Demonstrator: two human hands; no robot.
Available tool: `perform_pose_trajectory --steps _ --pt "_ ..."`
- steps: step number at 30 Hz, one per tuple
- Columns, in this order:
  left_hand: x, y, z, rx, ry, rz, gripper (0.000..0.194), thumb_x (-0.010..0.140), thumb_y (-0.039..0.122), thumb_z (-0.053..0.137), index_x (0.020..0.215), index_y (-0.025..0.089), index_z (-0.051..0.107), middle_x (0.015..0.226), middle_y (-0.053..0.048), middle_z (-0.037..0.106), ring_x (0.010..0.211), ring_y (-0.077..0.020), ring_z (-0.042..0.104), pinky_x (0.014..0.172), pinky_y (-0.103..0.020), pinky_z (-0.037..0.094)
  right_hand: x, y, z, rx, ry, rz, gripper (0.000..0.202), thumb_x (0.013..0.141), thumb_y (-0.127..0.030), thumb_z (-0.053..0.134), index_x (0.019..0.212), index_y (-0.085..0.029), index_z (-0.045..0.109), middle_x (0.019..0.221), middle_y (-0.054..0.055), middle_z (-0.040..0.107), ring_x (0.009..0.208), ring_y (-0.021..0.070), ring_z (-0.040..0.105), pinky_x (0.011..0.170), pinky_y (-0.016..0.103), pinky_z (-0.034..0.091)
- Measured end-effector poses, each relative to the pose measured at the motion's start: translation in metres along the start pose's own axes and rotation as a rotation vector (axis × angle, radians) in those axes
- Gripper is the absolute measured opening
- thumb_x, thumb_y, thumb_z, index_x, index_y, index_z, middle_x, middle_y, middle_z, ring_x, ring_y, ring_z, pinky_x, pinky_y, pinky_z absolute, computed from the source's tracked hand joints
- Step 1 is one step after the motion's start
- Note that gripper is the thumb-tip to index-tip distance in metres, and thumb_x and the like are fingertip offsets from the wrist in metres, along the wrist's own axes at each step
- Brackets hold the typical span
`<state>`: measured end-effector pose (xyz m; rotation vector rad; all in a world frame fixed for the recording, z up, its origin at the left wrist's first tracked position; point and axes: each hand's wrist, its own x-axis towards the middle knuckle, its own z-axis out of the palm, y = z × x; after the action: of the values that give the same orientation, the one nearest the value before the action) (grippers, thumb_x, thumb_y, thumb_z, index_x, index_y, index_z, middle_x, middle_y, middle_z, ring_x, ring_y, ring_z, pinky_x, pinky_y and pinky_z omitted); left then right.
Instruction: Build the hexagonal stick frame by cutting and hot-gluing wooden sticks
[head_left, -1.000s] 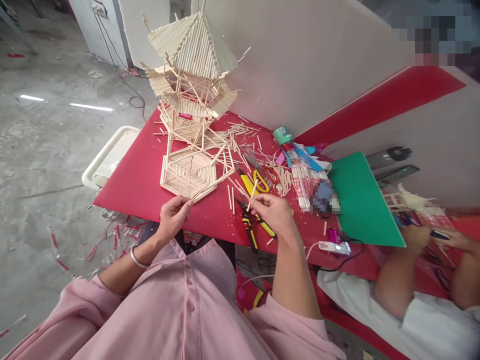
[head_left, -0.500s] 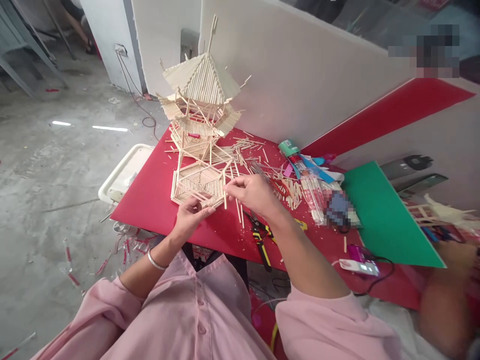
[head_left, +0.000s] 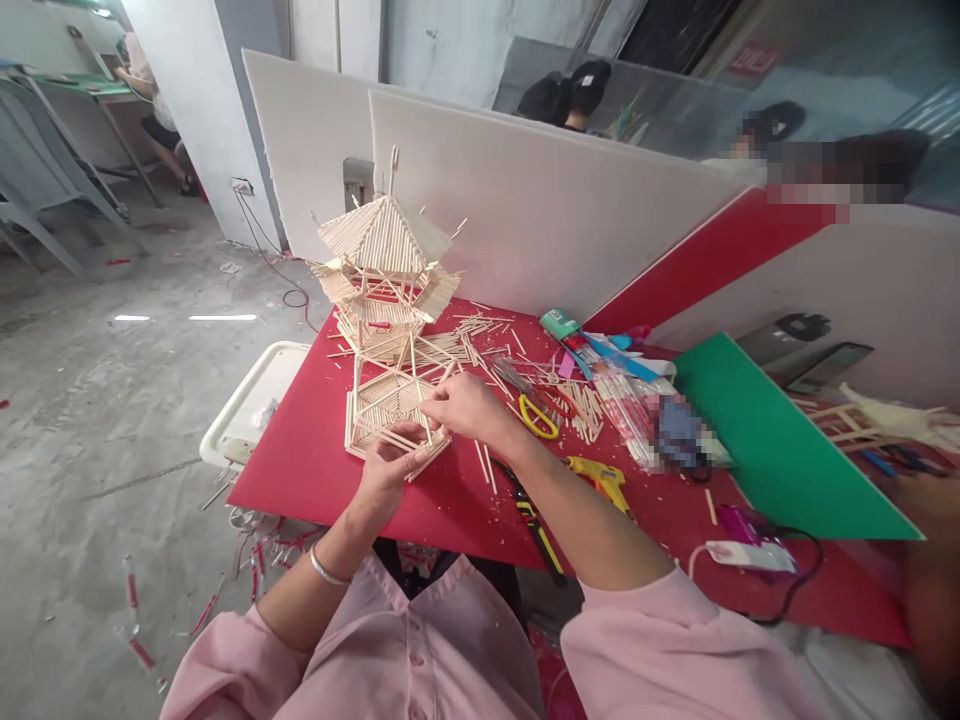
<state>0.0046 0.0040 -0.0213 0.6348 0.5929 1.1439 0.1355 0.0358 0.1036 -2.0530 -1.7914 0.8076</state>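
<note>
A small pagoda model built of thin wooden sticks stands on the red tabletop, its tiered roofs at the back and a hexagonal stick base nearest me. My left hand is closed at the front edge of that base, thumb along the outside and fingers curled over the rim. Above the base's right front corner, my right hand pinches a thin wooden stick, which stands roughly upright; its lower end is partly hidden by my left fingers.
Loose sticks lie behind my right hand. Yellow-handled scissors, black-and-yellow pliers and a yellow glue gun lie to the right, near bagged sticks and a green board. White panels stand behind.
My right hand has brought the stick left and inward to the base's corner. My left hand has slid slightly right along the front edge. The head view has tilted up.
</note>
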Motion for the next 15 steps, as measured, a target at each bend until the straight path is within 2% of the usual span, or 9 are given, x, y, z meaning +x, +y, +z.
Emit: perform_pose_trajectory --steps 6,11,15 --pt "-0.0006 0.0013 0.0025 -0.057 -0.023 -0.013 0.044 0.050 0.025 0.095 0.086 0.019 0.070 0.078 0.001 0.072 0.076 -0.0139 0.067 0.078 -0.028 0.051 -0.0008 -0.0004 0.0004 0.084 -0.038 0.039 0.019 0.070 -0.022 0.059 0.054 -0.018 0.068 0.045 -0.001 0.062 0.048 0.0102 0.061 0.049 0.018 0.039" --pt "0.0010 0.0018 0.0008 -0.048 -0.038 -0.036 0.040 0.049 0.025 0.095 0.080 0.018 0.071 0.077 0.000 0.072 0.076 -0.0157 0.068 0.077 -0.030 0.051 0.0023 0.0027 0.0021 0.089 -0.042 0.050 0.020 0.071 -0.023 0.061 0.054 -0.018 0.068 0.042 -0.002 0.060 0.047 0.0108 0.062 0.048 0.017 0.041" --pt "0.0011 0.0024 -0.0002 -0.058 -0.051 -0.056 0.038 0.051 0.024 0.094 0.082 0.018 0.072 0.079 -0.001 0.073 0.079 -0.0165 0.069 0.078 -0.030 0.051 0.0033 0.0046 0.0045 0.126 -0.038 0.044 0.021 0.072 -0.022 0.060 0.053 -0.018 0.067 0.048 -0.001 0.064 0.050 0.0115 0.065 0.049 0.017 0.043"
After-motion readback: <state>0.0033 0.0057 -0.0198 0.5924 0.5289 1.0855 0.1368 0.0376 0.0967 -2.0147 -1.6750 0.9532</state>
